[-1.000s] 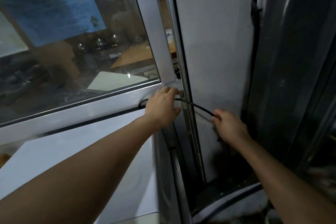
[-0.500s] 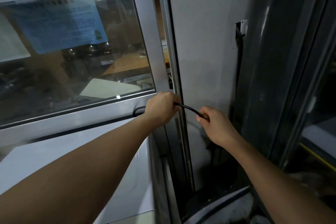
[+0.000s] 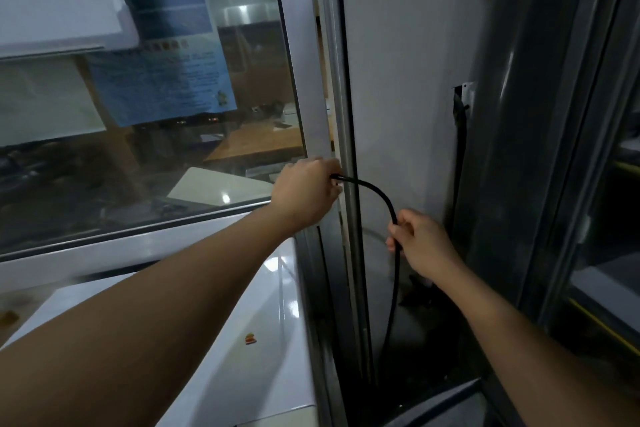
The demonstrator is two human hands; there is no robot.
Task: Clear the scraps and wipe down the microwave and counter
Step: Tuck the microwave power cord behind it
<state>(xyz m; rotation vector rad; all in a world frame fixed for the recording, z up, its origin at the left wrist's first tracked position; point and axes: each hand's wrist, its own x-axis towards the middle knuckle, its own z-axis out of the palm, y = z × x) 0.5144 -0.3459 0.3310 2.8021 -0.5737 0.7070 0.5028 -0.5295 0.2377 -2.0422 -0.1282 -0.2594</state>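
A black cable (image 3: 375,191) arcs between both hands beside the window frame. My left hand (image 3: 304,192) grips one end of it against the corner of the metal frame. My right hand (image 3: 419,243) is curled round the cable lower down and to the right, and the rest of the cable hangs straight down from there into the dark gap. The white microwave top (image 3: 249,340) lies under my left forearm, with a small coloured sticker (image 3: 250,339) on it.
A glass window (image 3: 156,114) with a blue notice fills the left. A grey wall panel (image 3: 408,80) stands behind the cable, with a dark vertical frame (image 3: 519,149) at the right. The gap beside the microwave is narrow and dark.
My right hand has dropped lower, so the cable now bends into a steep arc and hangs down. My left hand stays at the frame corner. The view has tilted upward.
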